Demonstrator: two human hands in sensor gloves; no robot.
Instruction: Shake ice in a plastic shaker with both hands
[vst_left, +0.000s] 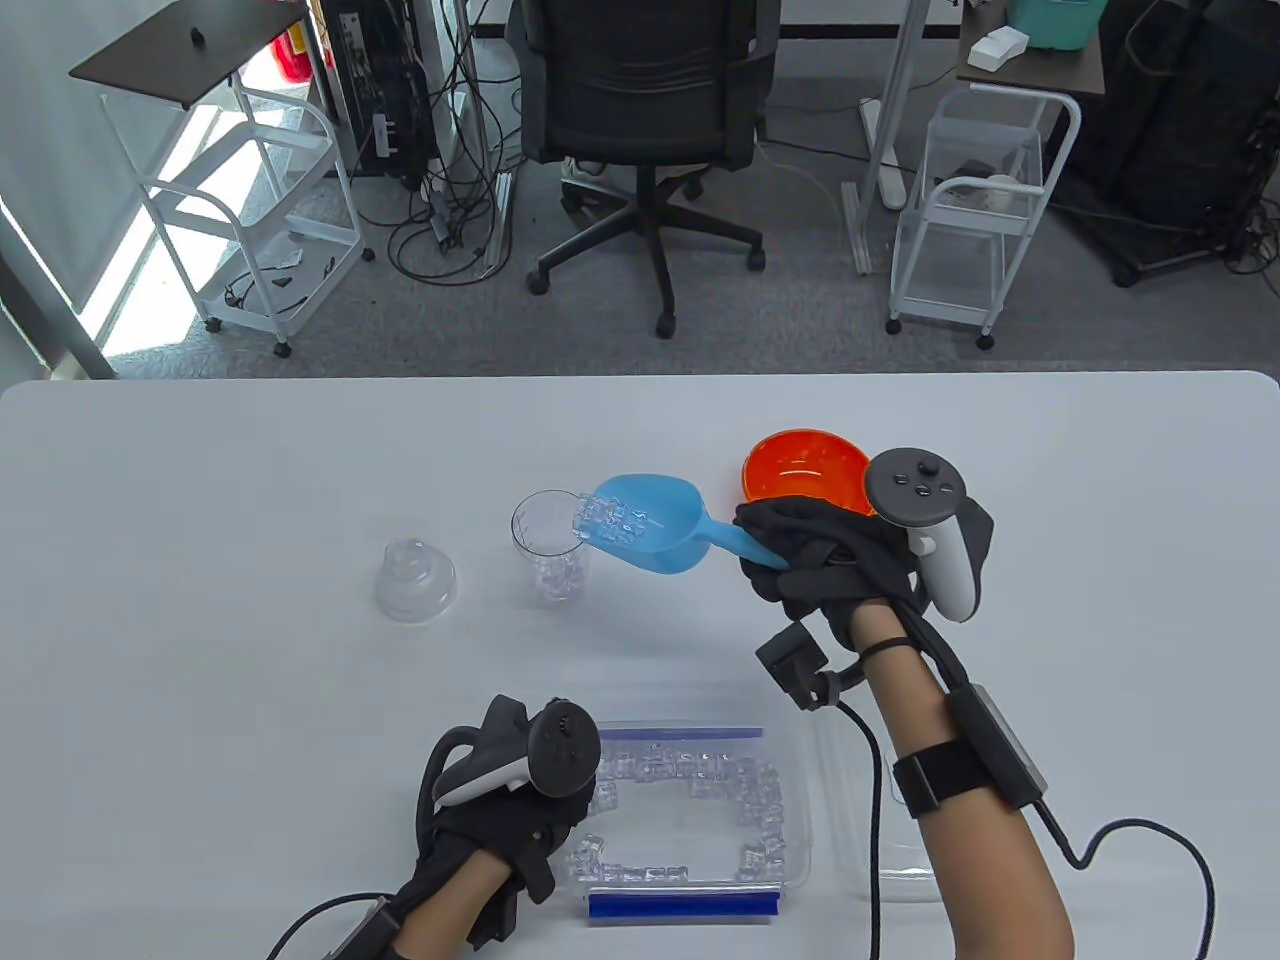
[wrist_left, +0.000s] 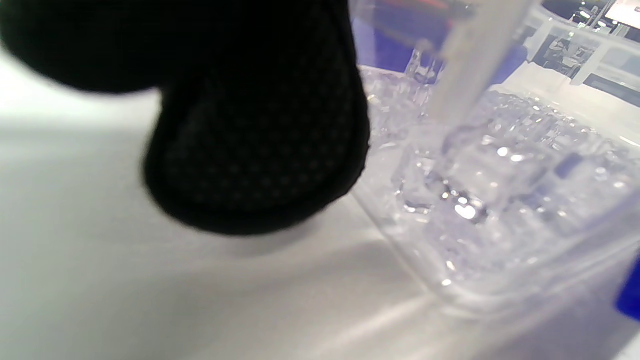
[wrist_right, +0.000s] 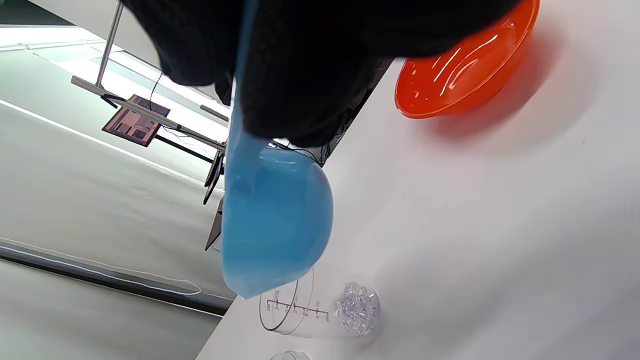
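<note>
A clear plastic shaker cup (vst_left: 549, 545) stands upright mid-table with some ice at its bottom; it also shows in the right wrist view (wrist_right: 320, 312). My right hand (vst_left: 815, 560) grips the handle of a blue scoop (vst_left: 645, 525), tilted with its lip over the cup's rim and ice cubes (vst_left: 605, 520) sliding at its mouth. The scoop's underside fills the right wrist view (wrist_right: 272, 220). The clear shaker lid (vst_left: 413, 580) stands left of the cup. My left hand (vst_left: 500, 810) rests at the left side of a clear ice container (vst_left: 800, 800), fingers curled (wrist_left: 255, 150), holding nothing visible.
An orange bowl (vst_left: 805, 470) sits just behind my right hand, also in the right wrist view (wrist_right: 465, 65). The ice container holds several cubes (wrist_left: 500, 190) and has blue clips at its front and back edges (vst_left: 683, 903). A clear lid (vst_left: 900, 880) lies right of it.
</note>
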